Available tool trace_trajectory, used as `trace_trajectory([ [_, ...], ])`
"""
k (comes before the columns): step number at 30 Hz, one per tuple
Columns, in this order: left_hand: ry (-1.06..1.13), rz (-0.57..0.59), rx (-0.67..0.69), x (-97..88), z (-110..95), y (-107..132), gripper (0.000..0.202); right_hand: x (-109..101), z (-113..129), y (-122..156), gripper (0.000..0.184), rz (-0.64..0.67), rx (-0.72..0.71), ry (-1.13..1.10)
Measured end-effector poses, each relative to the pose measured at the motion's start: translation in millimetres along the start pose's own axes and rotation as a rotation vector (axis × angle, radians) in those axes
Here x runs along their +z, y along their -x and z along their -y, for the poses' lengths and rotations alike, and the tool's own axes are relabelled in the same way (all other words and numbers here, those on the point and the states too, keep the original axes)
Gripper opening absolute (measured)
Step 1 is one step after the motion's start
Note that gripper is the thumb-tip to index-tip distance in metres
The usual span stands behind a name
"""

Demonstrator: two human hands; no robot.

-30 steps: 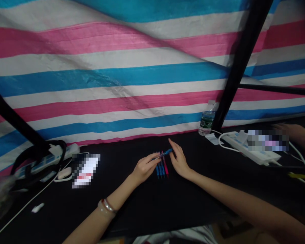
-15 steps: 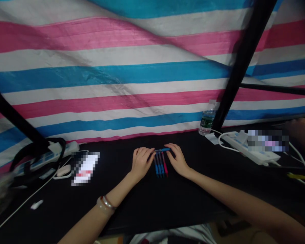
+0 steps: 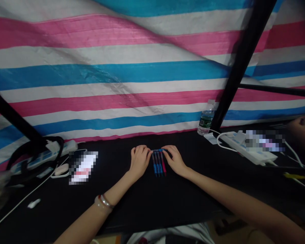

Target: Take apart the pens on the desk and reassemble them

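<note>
Several pens lie side by side on the black tabletop [image 3: 132, 210], pointing toward me: blue pens [image 3: 157, 168] and, at their right, a pinkish-red pen [image 3: 164, 166]. Another blue pen [image 3: 158, 149] runs crosswise along their far ends. My left hand [image 3: 139, 161] pinches this crosswise pen at its left end, fingers closed. At the other end, my right hand [image 3: 176, 162] has its thumb and fingers closed on the same pen. The fingers partly cover both of its ends.
A pixelated phone-like bright screen [image 3: 84, 169], an earbud case [image 3: 61, 169] and a white earbud [image 3: 34, 203] lie left. A water bottle [image 3: 205, 120] stands behind. To the right are a power strip [image 3: 249, 149] and another person's hand [image 3: 301, 127]. Striped sheeting [image 3: 132, 74] hangs behind.
My right hand has closed in slightly on the crosswise pen and covers more of its right end. The other person's hand at the far right has shifted a little.
</note>
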State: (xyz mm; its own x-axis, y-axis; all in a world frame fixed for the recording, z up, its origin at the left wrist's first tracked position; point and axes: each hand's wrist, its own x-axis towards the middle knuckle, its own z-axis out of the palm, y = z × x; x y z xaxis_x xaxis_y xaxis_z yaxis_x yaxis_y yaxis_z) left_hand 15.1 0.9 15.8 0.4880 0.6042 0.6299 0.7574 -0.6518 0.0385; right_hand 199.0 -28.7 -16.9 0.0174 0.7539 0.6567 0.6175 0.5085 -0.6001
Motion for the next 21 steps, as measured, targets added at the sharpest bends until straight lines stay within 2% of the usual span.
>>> trace_trajectory([
  [21, 0.022, 0.105, -0.041, 5.0, 5.8, 0.5, 0.024, 2.5, -6.9, 0.4, 0.02, 0.054, -0.035, 0.109],
])
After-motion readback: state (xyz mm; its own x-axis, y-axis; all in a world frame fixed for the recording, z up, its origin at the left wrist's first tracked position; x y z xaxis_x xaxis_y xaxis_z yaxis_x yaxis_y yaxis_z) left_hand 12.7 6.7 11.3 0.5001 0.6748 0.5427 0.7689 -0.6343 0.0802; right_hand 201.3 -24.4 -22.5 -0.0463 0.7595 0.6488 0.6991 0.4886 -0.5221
